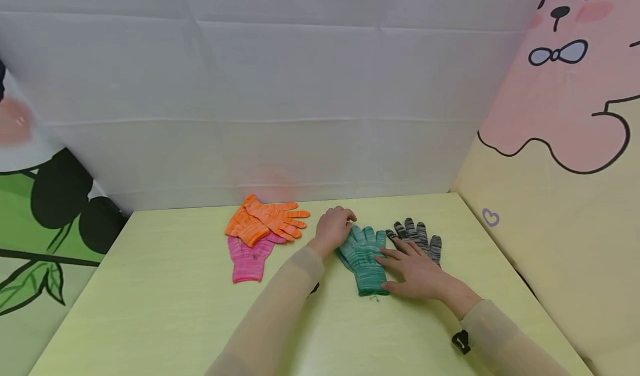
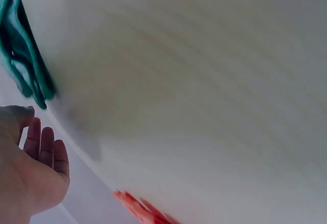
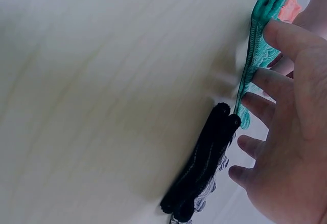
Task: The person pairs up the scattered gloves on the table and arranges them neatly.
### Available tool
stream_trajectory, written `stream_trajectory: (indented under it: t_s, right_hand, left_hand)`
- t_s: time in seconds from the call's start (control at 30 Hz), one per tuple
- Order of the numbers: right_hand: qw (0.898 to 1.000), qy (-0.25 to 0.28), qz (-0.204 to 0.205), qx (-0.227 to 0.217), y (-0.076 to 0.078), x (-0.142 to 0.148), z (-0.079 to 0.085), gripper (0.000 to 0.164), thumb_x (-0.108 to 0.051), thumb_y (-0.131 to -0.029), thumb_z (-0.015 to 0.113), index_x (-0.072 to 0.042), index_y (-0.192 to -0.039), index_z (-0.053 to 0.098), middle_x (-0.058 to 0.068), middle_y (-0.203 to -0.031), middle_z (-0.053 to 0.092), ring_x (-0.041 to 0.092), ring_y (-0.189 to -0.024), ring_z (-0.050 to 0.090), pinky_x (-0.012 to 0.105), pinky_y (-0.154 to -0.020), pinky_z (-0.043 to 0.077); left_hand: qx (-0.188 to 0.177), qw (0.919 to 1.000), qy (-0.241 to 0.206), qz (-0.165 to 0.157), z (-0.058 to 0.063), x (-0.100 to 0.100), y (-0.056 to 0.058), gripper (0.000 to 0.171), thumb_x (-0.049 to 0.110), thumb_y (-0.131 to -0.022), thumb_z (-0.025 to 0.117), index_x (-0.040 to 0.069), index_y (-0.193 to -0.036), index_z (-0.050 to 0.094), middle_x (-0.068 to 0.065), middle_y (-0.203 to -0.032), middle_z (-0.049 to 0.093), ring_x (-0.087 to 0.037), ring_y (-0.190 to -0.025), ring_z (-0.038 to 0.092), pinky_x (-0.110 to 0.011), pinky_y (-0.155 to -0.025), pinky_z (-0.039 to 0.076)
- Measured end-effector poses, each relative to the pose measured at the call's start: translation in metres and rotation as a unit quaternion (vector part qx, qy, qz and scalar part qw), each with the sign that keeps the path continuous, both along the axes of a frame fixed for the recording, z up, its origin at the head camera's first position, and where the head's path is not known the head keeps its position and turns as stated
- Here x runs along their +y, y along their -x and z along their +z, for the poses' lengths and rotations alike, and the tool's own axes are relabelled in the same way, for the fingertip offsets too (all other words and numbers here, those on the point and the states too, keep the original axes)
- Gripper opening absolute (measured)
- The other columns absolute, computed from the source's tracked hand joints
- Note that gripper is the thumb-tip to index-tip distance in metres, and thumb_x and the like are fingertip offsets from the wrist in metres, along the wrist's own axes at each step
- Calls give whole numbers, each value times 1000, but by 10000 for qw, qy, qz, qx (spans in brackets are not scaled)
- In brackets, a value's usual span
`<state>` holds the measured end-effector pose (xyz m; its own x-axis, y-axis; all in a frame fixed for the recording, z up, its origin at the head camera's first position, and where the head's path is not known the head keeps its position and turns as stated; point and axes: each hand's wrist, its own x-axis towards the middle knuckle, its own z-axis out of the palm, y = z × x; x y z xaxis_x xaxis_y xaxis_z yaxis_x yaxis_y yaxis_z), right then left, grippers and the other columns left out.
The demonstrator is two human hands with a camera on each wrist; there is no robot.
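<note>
A pair of teal-green knit gloves [image 1: 367,262] lies on the table, cuffs toward me. At the upper left of the gloves is my left hand [image 1: 334,229]; in the left wrist view that hand [image 2: 36,168] has loosely bent fingers with nothing between them, its thumb near the green fingertips [image 2: 38,88]. My right hand [image 1: 415,270] reaches over the right side of the green gloves, fingers spread. In the right wrist view its thumb and fingers [image 3: 276,83] are at the edge of the green gloves [image 3: 260,45]. Black-and-grey gloves [image 1: 420,237] lie partly hidden behind that hand.
Orange gloves [image 1: 270,217] overlap pink gloves [image 1: 250,262] left of my left hand. The pale yellow table [image 1: 165,298] meets a white back wall [image 1: 300,87]. A side wall [image 1: 565,226] with a pink cartoon stands at the right, a green printed panel [image 1: 30,215] at the left.
</note>
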<state>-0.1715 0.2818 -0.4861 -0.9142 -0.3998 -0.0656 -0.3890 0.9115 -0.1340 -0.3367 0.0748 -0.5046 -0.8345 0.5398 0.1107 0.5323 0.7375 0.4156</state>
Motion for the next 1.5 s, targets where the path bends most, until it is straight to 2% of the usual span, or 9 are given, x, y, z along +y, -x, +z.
stream_trajectory:
  t_s: [0.17,0.4,0.53,0.67,0.87,0.97,1.17,1.33,1.5]
  right_hand:
    - [9999,-39,-63,-69,-1,2,-1,68,-58,-98,59,-22,-154,49,4,-161,41,44,-152,18,66,-119,13]
    - [9999,-28,-87,-124,-3,4,0,70,-61,-97,58,-23,-155,48,3,-161,40,44,-152,18,66,-119,12]
    - [9998,4,-103,-145,-4,4,-1,71,-63,-97,57,-23,-155,48,3,-162,40,44,-152,17,66,-119,12]
    - [9998,10,-106,-141,-3,4,-3,71,-63,-97,56,-23,-155,48,3,-162,40,44,-153,17,66,-119,12]
    - [10000,-2,-28,-59,-2,2,-4,69,-60,-98,58,-22,-155,48,4,-161,41,44,-152,18,66,-118,14]
    - [10000,-12,-21,-54,-2,0,-2,69,-59,-98,59,-22,-155,48,4,-161,41,44,-152,18,66,-119,14]
    - [10000,-8,-53,-77,-1,-1,-1,69,-60,-98,58,-22,-155,48,4,-161,41,44,-152,18,66,-119,13]
    - [10000,5,-47,-67,-1,-1,0,69,-60,-97,58,-22,-155,49,4,-161,41,44,-152,18,66,-119,12]
    - [10000,17,-52,-58,0,0,0,69,-60,-97,58,-22,-155,49,4,-161,41,44,-152,17,66,-119,12]
  left_hand:
    - [-372,9993,5,17,5,-17,7,20,24,-103,58,17,-109,75,0,-106,66,-24,-100,57,-39,-88,50]
    - [-745,9944,574,-489,5,-32,10,20,40,-97,66,22,-96,75,8,-91,62,-19,-90,52,-34,-80,46]
    - [-1283,9900,93,-584,6,-35,8,15,35,-98,69,20,-96,70,6,-91,63,-19,-89,55,-32,-78,49]
    - [-1860,9797,-622,-424,9,-34,5,13,26,-102,65,15,-106,70,0,-100,66,-22,-93,59,-36,-86,52]
    - [-1731,9835,-448,-261,5,-28,4,26,26,-103,63,11,-122,73,-3,-115,69,-21,-103,61,-38,-98,51]
    - [-1677,9847,-389,-265,5,-28,3,25,26,-102,66,10,-119,74,-1,-112,71,-19,-101,62,-37,-96,52]
    - [-1853,9801,-679,-199,7,-30,3,15,24,-101,66,12,-108,72,1,-101,66,-18,-93,59,-34,-89,52]
    - [-1964,9744,-1003,-426,14,-34,4,16,21,-104,62,10,-112,69,-3,-105,65,-20,-93,58,-35,-88,52]
    - [-1701,9805,-737,-648,21,-35,5,24,22,-106,57,6,-117,72,-5,-109,69,-20,-92,58,-35,-89,51]
